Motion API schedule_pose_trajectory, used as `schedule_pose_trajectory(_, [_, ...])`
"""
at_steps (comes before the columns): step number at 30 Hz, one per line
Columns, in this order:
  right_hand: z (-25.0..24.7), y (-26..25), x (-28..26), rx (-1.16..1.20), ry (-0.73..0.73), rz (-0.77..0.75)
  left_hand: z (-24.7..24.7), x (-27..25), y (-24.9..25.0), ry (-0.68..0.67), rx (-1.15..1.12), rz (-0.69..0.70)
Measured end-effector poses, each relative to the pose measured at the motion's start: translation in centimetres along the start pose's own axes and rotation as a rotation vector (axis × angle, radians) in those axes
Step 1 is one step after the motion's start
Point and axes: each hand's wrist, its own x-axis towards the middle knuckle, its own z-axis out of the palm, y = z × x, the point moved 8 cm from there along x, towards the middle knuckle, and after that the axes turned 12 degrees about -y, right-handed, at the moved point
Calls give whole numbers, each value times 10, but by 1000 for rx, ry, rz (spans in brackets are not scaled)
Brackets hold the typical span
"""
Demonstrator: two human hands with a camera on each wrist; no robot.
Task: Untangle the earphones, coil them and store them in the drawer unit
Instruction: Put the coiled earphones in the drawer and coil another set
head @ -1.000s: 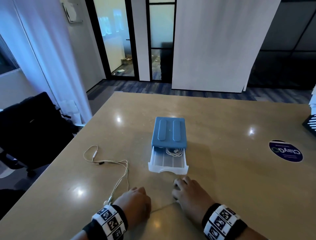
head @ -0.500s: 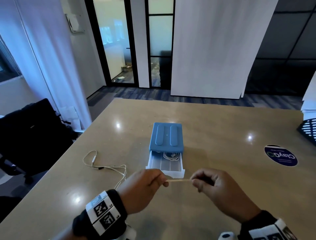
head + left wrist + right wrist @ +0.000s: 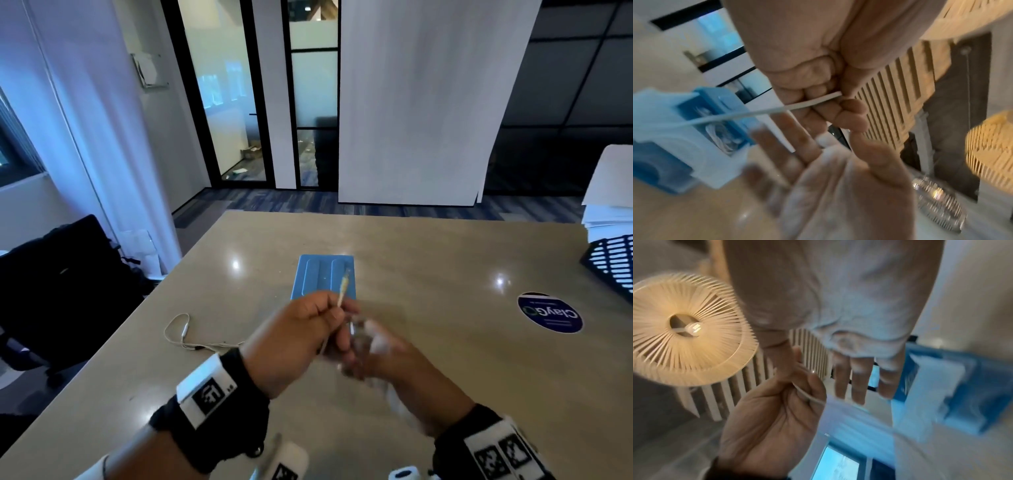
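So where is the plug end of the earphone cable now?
Head view, centre: the cable end sticks up from the left hand, in front of the blue drawer unit.

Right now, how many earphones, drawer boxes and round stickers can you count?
Earphone sets: 2, the loose earphones pinched by the left hand and the coiled earphones in the open drawer.
Drawer boxes: 1, the blue drawer unit.
Round stickers: 1, the dark sticker on the table.
Total: 4.

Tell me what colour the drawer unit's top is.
Blue; the drawer unit shows best in the head view.
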Motion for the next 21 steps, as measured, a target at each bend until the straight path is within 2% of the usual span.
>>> schedule_pose_trajectory(2, [23,12,4,120,-175,67,-4,0,14,12,-253,37])
schedule_pose_trajectory(3, [24,14,5,98,-176,76,-8,1,19,24,-336,54])
schedule_pose_trajectory(7, [-12,14,0,-54,43,73,-46,-10,35,159,-492,100])
schedule_pose_trajectory(9, [-33,8,-13,-72,91,75,-61,-19,39,187,-490,98])
schedule_pose_trajectory(11, [-48,-1,-27,-205,85,105,-69,-29,38,191,-428,84])
schedule_pose_trajectory(13, [-55,-13,-34,-357,113,157,-67,-35,33,155,-346,68])
schedule_pose_trajectory(15, [-62,-27,-35,-451,223,152,-52,-34,26,54,-244,41])
schedule_pose_trajectory(18, [-55,-54,-33,-550,443,11,-16,-26,-4,-134,-73,-122])
schedule_pose_trajectory(21, [-21,-72,-28,-606,477,-119,12,-17,-38,-218,-104,-294])
